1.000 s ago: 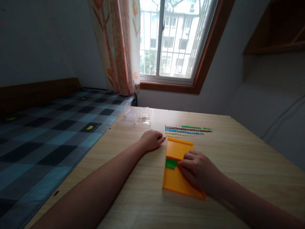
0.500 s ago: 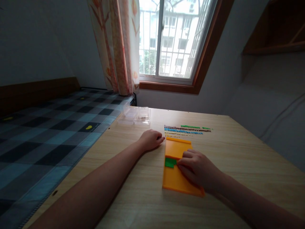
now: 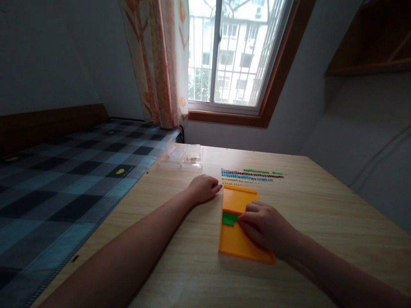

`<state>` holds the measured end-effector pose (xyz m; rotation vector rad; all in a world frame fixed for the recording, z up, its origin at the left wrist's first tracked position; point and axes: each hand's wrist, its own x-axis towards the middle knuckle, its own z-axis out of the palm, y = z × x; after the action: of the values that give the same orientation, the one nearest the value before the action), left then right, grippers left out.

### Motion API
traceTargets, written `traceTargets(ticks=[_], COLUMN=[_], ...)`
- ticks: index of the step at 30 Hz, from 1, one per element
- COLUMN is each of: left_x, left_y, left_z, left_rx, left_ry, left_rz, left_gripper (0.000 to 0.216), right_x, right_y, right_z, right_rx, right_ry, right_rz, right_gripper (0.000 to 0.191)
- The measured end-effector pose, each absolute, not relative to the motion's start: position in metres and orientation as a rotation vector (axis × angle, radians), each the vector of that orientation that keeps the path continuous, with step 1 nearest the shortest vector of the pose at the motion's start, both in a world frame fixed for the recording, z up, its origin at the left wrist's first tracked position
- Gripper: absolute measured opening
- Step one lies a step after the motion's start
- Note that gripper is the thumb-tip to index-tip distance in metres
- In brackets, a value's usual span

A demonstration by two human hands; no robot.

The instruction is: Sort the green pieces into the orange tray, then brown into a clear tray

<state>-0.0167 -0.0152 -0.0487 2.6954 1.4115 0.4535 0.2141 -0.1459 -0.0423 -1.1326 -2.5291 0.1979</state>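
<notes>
An orange plastic tray (image 3: pixel 239 201) with raised edges and a ridge across it lies flat on the table. Just below the ridge, at its left side, sits a patch of flat green pieces (image 3: pixel 229 218). My right hand (image 3: pixel 265 222) rests over the tray's right side, thumb and fingers pinched together at the right end of the green patch. Whatever is between those fingertips is hidden. My left hand (image 3: pixel 204 188) lies on the table, fingers curled, its fingertips by the tray's far left corner. Its palm side cannot be seen.
Rows of tiny green (image 3: pixel 256 170), brown (image 3: pixel 257 173), blue (image 3: pixel 247 176) and yellow pieces (image 3: pixel 236 183) lie beyond the tray. Clear plastic boxes (image 3: pixel 183 157) stand at the table's far left. A bed with a checked cover (image 3: pixel 86 179) adjoins the table's left edge.
</notes>
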Motion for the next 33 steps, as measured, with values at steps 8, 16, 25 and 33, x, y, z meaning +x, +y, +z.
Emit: traceTargets(ticks=[8, 16, 25, 33], left_x=[-0.018, -0.019, -0.02, -0.016], left_y=[-0.014, -0.012, -0.009, -0.015], left_z=[-0.05, -0.051, -0.051, -0.046], left_rx=[2.714, 2.703, 2.729, 2.7], left_ry=[1.405, 1.396, 1.391, 1.392], left_rz=[0.467, 0.458, 0.434, 0.455], left_gripper=[0.04, 0.043, 0.049, 0.047], right_x=[0.221, 0.255, 0.298, 0.298], right_y=[-0.142, -0.113, -0.055, -0.038], right_z=[-0.04, -0.041, -0.081, -0.096], right_rx=[-1.034, -1.005, -1.322, -1.44], right_ry=[-2.414, -1.986, -1.495, -1.531], right_rz=[0.131, -0.098, -0.239, -0.242], right_gripper=[0.021, 0.016, 0.032, 0.043])
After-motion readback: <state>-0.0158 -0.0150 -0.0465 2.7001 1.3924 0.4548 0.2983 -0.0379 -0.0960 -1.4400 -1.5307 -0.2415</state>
